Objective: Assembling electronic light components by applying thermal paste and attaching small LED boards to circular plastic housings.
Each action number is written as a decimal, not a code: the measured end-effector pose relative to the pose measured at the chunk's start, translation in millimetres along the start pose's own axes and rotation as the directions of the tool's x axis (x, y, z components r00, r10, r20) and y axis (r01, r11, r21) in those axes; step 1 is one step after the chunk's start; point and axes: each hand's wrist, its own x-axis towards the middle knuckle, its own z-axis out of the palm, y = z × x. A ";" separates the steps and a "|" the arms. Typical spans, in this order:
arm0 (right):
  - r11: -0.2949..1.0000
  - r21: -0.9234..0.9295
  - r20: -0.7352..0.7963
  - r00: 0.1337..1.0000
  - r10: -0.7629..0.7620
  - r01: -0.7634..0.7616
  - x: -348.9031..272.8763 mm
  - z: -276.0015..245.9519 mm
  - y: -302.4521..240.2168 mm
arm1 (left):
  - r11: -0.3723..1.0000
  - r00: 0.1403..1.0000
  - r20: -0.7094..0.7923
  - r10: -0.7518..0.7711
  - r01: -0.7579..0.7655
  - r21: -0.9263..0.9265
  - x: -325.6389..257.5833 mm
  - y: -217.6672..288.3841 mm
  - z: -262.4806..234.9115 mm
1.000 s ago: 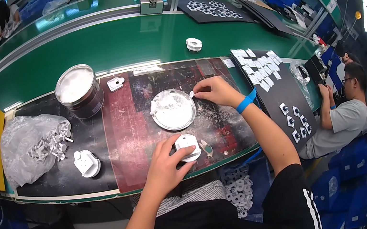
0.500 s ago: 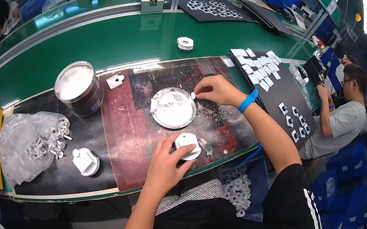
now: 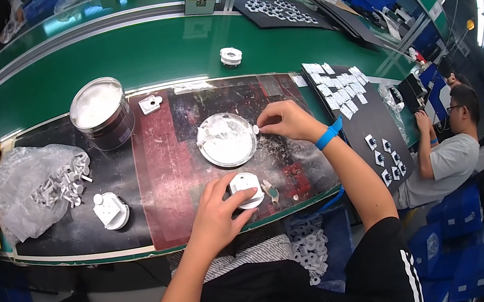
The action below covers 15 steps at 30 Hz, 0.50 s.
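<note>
White round part (image 3: 246, 190) flat, l. hand (image 3: 216, 209) gripping.

The round dish (image 3: 227, 140) lies behind the plastic part (image 3: 246, 188), right of the tin (image 3: 101, 113).

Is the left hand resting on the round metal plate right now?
No, the left hand grips a small white round part below the metal plate.
</note>
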 end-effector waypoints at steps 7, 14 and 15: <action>0.996 -0.032 0.031 0.996 -0.078 0.079 -3.2 0.5 -3.6 | 1.000 1.000 -0.002 0.009 -0.009 0.005 0.1 0.8 -0.6; 0.972 -0.199 -0.112 0.983 -0.149 0.125 1.6 -2.2 -18.2 | 1.000 1.000 0.004 0.009 -0.009 0.003 -1.3 -1.1 0.3; 0.961 -0.246 -0.105 0.983 -0.154 0.124 4.0 -3.1 -23.1 | 1.000 1.000 0.002 0.014 -0.014 0.004 -1.7 -1.8 0.6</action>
